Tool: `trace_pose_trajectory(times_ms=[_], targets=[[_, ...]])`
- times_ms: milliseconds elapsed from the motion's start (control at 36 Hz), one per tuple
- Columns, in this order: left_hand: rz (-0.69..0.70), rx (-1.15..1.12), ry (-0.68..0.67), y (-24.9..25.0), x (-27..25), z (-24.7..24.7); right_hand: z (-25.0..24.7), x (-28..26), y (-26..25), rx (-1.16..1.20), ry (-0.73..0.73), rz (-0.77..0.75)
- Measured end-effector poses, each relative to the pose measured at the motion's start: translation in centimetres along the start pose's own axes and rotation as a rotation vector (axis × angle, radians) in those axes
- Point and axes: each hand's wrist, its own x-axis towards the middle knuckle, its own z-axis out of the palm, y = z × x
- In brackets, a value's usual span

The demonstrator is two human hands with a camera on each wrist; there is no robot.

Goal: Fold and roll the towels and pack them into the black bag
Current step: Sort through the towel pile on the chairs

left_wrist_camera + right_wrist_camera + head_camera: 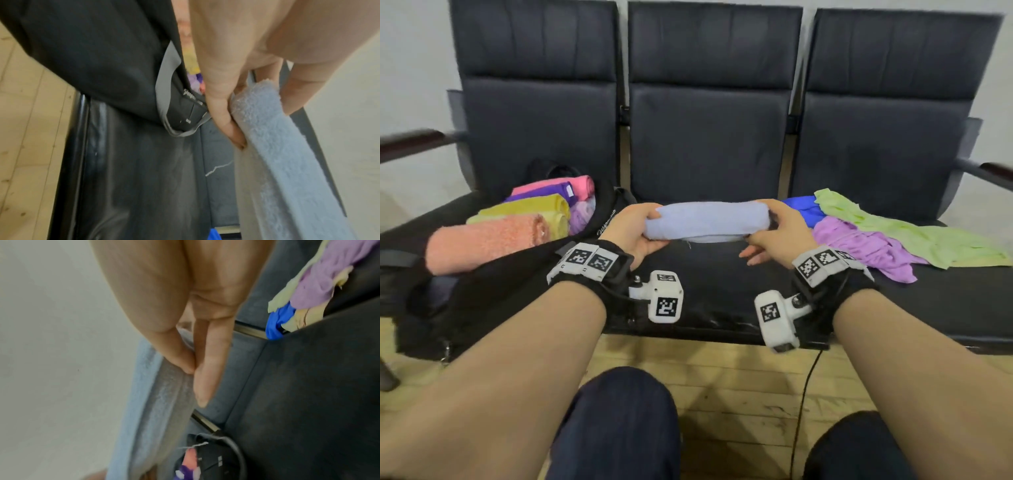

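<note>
Rolled towel: the light blue towel (707, 221) was rolled into a tight cylinder and held level just above the middle seat (715, 291), an end in each hand, probably so the roll would not spring open while lifted.
Left hand: the left hand (633, 233) grasped the roll's left end, thumb on top and fingers (224, 113) curled underneath, pressing the layers together.
Right hand: the right hand (779, 229) pinched the right end between thumb and upper fingers; the lower fingers (207, 369) lay straight and loose beneath, off the cloth.
Black bag: the black bag (493, 284) lay open on the left seat, just beside the left hand, its mouth up so rolls could go in side by side.
Packed rolls: a coral roll (482, 243), yellow roll (530, 209), purple roll (544, 192) and pink roll (571, 185) lay parallel inside it.
Waiting towels: a blue towel (804, 209), lilac towel (859, 246) and green towel (914, 236) lay unfolded on the right seat.
Stage: judged from this, rolling looked finished and packing came next.
</note>
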Motion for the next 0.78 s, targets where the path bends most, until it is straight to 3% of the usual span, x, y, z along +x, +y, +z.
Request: trace_pose_trajectory(times_ms=[194, 472, 639, 778], targets=[[0.035, -0.021, 0.067, 6.0, -4.9, -4.5, 3.5, -1.6, -5.6, 0.365, -0.116, 0.127], [0.15, -0.108, 0.107, 11.7, -8.6, -11.8, 9.5, -1.4, -12.9, 0.628, -0.329, 0.333], [0.2, -0.14, 0.189, 14.8, -7.6, -15.7, 14.3, 0.4, -16.5, 0.801, -0.247, 0.433], [0.266, -0.085, 0.222, 16.5, -5.7, -18.4, 18.6, 5.0, -17.9, 0.525, -0.305, 0.383]])
